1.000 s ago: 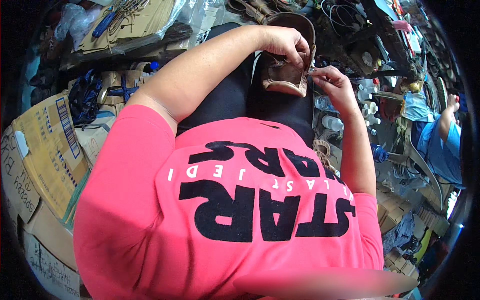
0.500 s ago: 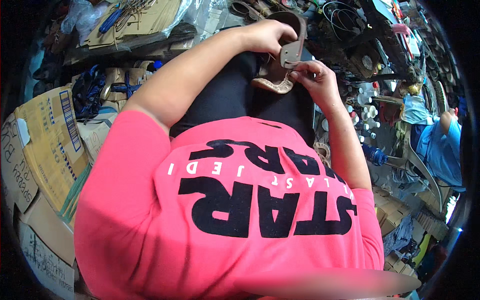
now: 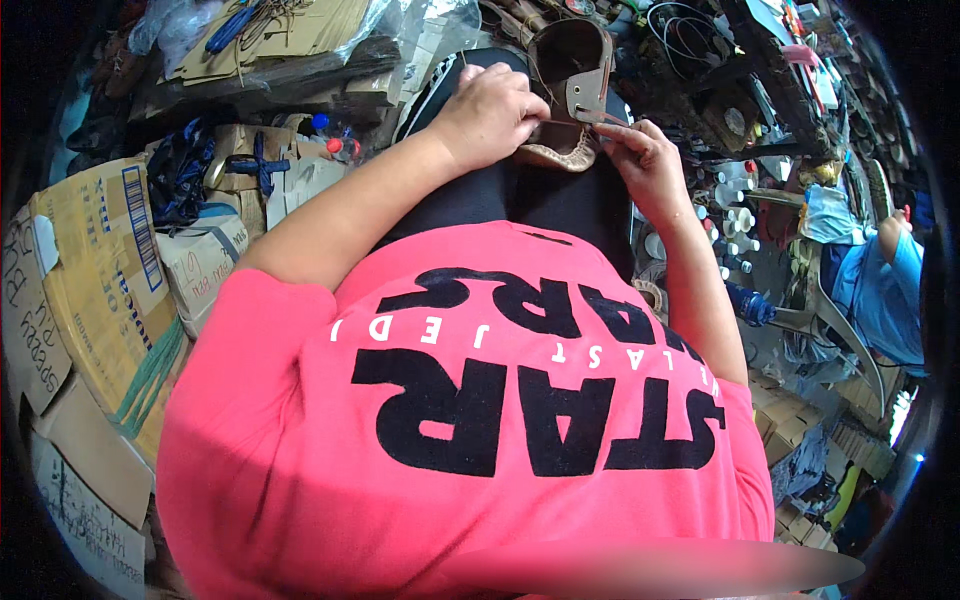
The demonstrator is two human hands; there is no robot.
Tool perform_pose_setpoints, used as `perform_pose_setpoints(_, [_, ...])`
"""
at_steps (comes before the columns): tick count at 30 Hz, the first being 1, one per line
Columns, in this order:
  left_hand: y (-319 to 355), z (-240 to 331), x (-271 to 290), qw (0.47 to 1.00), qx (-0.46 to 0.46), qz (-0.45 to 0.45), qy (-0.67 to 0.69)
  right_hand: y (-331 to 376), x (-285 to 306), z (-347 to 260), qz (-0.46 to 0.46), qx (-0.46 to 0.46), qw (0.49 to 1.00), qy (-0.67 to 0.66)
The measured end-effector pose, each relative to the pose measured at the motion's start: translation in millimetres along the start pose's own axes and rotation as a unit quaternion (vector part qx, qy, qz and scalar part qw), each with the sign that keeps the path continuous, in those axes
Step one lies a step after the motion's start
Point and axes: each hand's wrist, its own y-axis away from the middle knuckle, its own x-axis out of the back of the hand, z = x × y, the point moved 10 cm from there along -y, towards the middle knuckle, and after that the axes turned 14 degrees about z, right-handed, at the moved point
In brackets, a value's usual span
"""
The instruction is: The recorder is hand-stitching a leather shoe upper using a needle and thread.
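Observation:
A brown leather shoe (image 3: 590,92) with eyelets rests across my dark-trousered thighs. Its gathered toe seam (image 3: 562,155) faces my body. Just left of the shoe, my left hand (image 3: 497,112) is closed in a pinch, and a thin thread seems to run from its fingers across the shoe. My right hand (image 3: 645,165) is at the shoe's right side, its thumb and fingers closed around a thin brown strip beside the eyelet flap. Where the thread and the strip enter the leather is too small to make out.
Cardboard boxes (image 3: 100,270) crowd the left, with flat card pieces (image 3: 310,40) beyond. White-capped bottles (image 3: 738,220) stand on the right near a cluttered dark bench (image 3: 760,95). Another person in blue (image 3: 880,300) is at the far right.
My left hand has let go of the shoe and moved left, drawing away from it. The right hand has shifted slightly right and opened a little space from the toe seam.

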Motion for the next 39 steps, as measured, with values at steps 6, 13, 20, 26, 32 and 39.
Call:
perform_pose_setpoints(6, [0, -5, -6, 0.999, -0.004, 0.012, -0.032, -3, -11, 19, -0.062, -0.067, 0.989, -0.118])
perform_pose_setpoints(13, [-4, -19, -12, 0.996, 0.045, -0.011, 0.079, -10, -19, 35, -0.092, -0.087, 0.979, -0.159])
perform_pose_setpoints(20, [-9, -27, -26, 0.996, 0.058, -0.044, 0.048, -15, -21, 34, -0.097, -0.063, 0.986, -0.123])
perform_pose_setpoints(26, [-10, -27, -26, 0.997, 0.051, -0.038, 0.052, -15, -22, 38, -0.107, -0.075, 0.98, -0.148])
perform_pose_setpoints(32, [-10, -28, -31, 0.996, 0.053, -0.057, 0.045, -16, -23, 38, -0.114, -0.064, 0.98, -0.152])
perform_pose_setpoints(39, [-20, -26, -44, 0.995, 0.012, -0.081, 0.063, -19, -28, 35, -0.136, -0.096, 0.968, -0.186])
